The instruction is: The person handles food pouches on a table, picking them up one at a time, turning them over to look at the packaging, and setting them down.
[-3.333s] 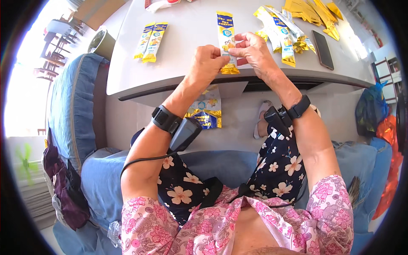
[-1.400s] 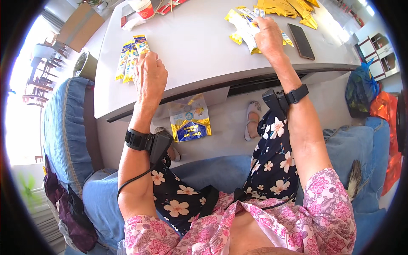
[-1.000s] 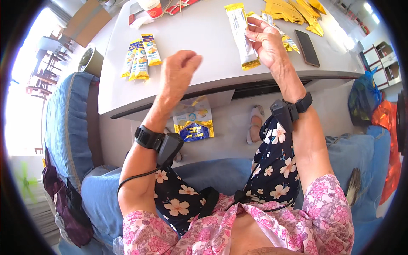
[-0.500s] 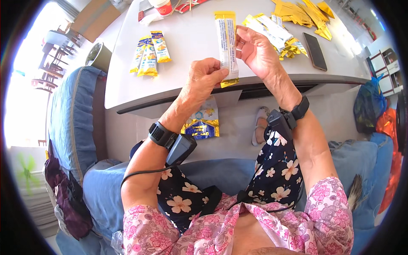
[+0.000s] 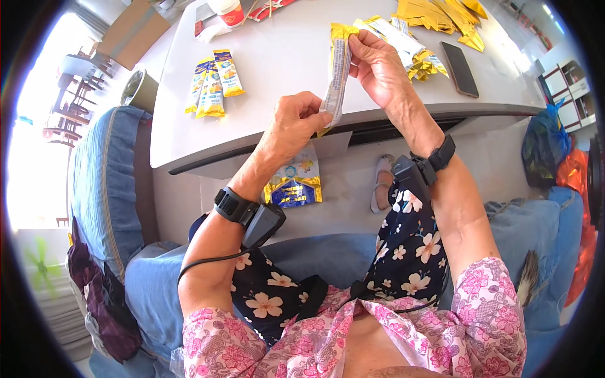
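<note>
A long slim sachet (image 5: 338,72), white with gold ends and lines of print, is stretched between my hands above the table's front edge. My left hand (image 5: 297,120) pinches its lower end between thumb and fingers. At the upper gold end, my right hand (image 5: 378,68) grips it with thumb and forefinger. To the left on the white table (image 5: 271,63) lie several filled sachets (image 5: 213,87) with yellow ends and blue tops. Just beyond my right hand is a pile of white and gold sachets (image 5: 403,44).
A phone (image 5: 459,70) and flat gold strips (image 5: 435,16) lie at the right. Far left stands a paper cup (image 5: 228,11). Below the table edge is a blue-and-yellow pouch (image 5: 295,183); a bin (image 5: 140,89) stands left of the table.
My right hand has shifted its grip to the sachet's upper gold end. The sachet has turned and now tilts, its lower end slightly further left.
</note>
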`<state>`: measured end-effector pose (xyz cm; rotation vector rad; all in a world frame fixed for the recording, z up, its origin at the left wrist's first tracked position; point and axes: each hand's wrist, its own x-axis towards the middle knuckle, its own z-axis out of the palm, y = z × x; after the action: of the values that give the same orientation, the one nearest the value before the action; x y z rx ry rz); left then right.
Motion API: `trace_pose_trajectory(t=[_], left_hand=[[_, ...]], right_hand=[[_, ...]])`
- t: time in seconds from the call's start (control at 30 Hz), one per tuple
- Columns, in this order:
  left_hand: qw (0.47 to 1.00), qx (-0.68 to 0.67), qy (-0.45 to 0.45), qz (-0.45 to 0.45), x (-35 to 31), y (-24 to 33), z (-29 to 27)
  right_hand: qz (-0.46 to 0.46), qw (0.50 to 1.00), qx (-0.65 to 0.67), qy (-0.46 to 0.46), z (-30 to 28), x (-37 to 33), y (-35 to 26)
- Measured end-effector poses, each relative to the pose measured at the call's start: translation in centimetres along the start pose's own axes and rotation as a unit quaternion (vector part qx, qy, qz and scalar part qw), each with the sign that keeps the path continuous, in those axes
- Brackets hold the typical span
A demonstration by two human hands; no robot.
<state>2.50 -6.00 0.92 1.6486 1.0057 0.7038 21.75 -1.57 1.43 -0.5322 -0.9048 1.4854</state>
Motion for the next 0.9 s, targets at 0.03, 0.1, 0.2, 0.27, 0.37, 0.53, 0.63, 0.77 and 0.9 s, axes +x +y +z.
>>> trace_pose_trajectory(t=[0.03, 0.1, 0.2, 0.27, 0.37, 0.53, 0.63, 0.77, 0.9], left_hand=[[1.0, 0.0, -0.001, 0.001, 0.0, 0.3, 0.1], [1.0, -0.016, 0.017, -0.008, -0.3, 0.7, 0.3], [0.991, -0.134, 0.018, -0.016, -0.5, 1.3, 0.7], [0.984, -0.174, -0.023, -0.012, -0.2, 1.4, 0.6], [0.981, -0.191, -0.031, -0.001, -0.3, 1.1, 0.3], [0.994, -0.04, 0.095, 0.043, 0.2, -0.2, -0.1], [0.985, 0.059, 0.16, 0.02, 0.2, -0.1, -0.4], [0.99, -0.001, 0.138, 0.035, -0.1, 0.8, -0.3], [0.997, -0.054, 0.054, -0.006, -0.2, 1.0, -0.9]], right_hand=[[-0.001, 1.0, -0.001, 0.001, -0.2, 0.0, -0.1], [-0.007, 0.997, 0.058, -0.051, -0.6, 0.2, -0.1], [-0.006, 0.994, 0.103, -0.04, -0.6, 0.2, 0.4], [-0.006, 0.989, 0.13, -0.073, -1.3, 0.5, 0.7], [-0.001, 0.985, 0.134, -0.107, -0.1, 0.1, 0.1], [0.053, 0.983, 0.152, -0.084, 1.3, -0.2, -0.9], [0.03, 0.983, 0.149, -0.107, 1.6, -0.4, -0.6], [-0.007, 0.999, 0.018, -0.048, 1.6, -0.4, -0.1], [0.0, 0.996, 0.065, -0.055, 1.7, -0.4, -0.1]])
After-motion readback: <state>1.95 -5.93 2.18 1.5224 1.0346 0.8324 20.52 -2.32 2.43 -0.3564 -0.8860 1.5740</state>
